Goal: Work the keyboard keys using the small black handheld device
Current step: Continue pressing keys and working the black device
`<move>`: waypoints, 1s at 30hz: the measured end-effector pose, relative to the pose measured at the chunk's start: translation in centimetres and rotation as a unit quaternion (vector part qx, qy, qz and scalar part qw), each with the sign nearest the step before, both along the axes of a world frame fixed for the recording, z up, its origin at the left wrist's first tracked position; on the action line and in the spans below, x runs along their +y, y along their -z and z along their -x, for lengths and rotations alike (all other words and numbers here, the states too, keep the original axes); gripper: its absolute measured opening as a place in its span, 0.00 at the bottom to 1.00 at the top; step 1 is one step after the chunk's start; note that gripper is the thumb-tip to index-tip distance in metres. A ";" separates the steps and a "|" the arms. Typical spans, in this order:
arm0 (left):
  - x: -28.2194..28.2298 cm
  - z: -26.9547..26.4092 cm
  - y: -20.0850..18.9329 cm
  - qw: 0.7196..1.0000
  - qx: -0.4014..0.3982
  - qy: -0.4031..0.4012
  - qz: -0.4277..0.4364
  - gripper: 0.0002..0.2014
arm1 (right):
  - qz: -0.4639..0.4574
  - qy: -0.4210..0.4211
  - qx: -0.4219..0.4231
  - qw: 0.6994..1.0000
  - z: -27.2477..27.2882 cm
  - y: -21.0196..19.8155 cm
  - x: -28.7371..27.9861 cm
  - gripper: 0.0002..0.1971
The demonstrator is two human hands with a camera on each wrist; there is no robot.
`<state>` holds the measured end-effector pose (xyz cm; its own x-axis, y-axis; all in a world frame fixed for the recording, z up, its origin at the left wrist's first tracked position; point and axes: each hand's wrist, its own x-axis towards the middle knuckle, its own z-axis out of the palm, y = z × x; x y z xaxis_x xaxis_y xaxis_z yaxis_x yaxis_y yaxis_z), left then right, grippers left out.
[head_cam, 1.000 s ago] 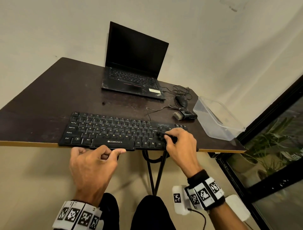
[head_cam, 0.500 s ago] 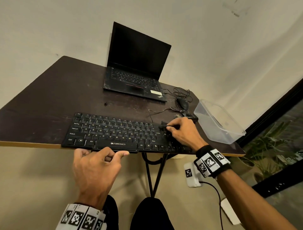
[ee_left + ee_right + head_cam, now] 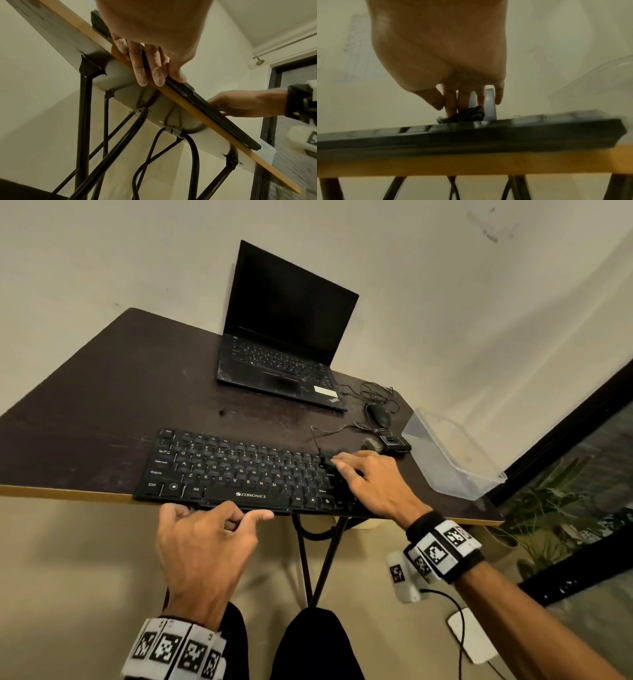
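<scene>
My left hand (image 3: 202,546) steadies the near edge of the black keyboard (image 3: 239,474), thumb on top and straight fingers (image 3: 142,70) reaching down over the tan table edge; it presses without clenching. The keyboard lies flush with the front lip of the dark table (image 3: 102,412), its keys low, matte and printed in pale letters.

Further in, my right hand (image 3: 373,484) rests over the keyboard's right end, fingertips (image 3: 449,106) bearing down on the small black handheld device (image 3: 462,117). From the head view only a dark tip shows past the knuckles (image 3: 327,462); the right wrist view is blurred, so I read the device as a soft, crumpled-looking dark lump and cannot tell its exact shape. The fingers run nearly straight, and I cannot tell whether they pinch it or merely press it.

I judge the step to be mid-pass: the device is being worked across the keys at the right end. The next move calls for even downward pressure and a sideways draw along the rows, while the left hand stops the keyboard sliding.

Beyond sit a clear plastic tub (image 3: 455,457), a black mouse (image 3: 376,414) with tangled cord, and an open laptop (image 3: 284,337), its screen dark.
</scene>
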<state>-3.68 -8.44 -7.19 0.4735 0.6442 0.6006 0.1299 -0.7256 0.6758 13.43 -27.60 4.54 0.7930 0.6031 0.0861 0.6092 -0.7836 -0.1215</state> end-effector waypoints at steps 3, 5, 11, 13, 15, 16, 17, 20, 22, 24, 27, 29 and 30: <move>0.0 -0.1 -0.1 1.000 -0.001 -0.003 -0.002 0.24 | 0.011 0.078 -0.031 0.996 -1.3 0.1 -3.0 0.24; 0.0 -0.3 0.1 1.000 -0.006 0.000 -0.017 0.25 | -0.009 0.088 -0.026 0.996 -1.6 0.2 -3.9 0.21; 0.2 -0.5 0.7 1.000 0.001 -0.008 -0.015 0.25 | -0.055 -0.028 0.028 0.998 0.3 1.4 0.9 0.25; 0.2 -0.3 0.6 1.000 0.003 -0.011 -0.024 0.26 | -0.044 -0.014 0.006 0.999 0.1 1.5 0.2 0.25; 0.4 -0.3 0.4 1.000 0.001 -0.005 -0.028 0.26 | -0.016 0.029 -0.010 0.999 -0.6 1.2 -1.8 0.23; 0.3 -0.3 0.4 1.000 0.002 -0.002 -0.027 0.26 | -0.009 0.057 -0.008 0.998 -1.0 0.9 -2.8 0.22; 0.2 -0.3 0.4 1.000 0.001 0.000 -0.026 0.26 | -0.012 0.077 0.003 0.997 -1.2 0.6 -3.5 0.22; 0.2 -0.5 0.3 1.000 -0.009 -0.005 -0.016 0.26 | -0.017 0.071 0.056 0.996 -0.5 -0.2 -2.1 0.22; 0.1 -0.3 0.2 1.000 -0.005 -0.003 -0.008 0.26 | -0.025 0.036 0.104 0.994 0.6 -0.3 0.3 0.23; 0.0 -0.1 0.0 1.000 0.000 -0.007 -0.001 0.26 | -0.018 0.005 0.109 0.994 1.4 0.0 2.0 0.24; 0.1 0.1 -0.1 1.000 0.022 -0.003 0.006 0.25 | 0.007 -0.008 0.091 0.996 0.9 0.5 1.2 0.24; 0.1 0.1 -0.2 1.000 0.024 0.003 0.005 0.25 | 0.027 0.017 0.054 0.998 -0.1 0.6 -1.1 0.24; 0.0 0.2 -0.1 1.000 0.030 0.004 0.005 0.25 | 0.027 0.044 0.034 0.998 -0.5 0.5 -2.4 0.24</move>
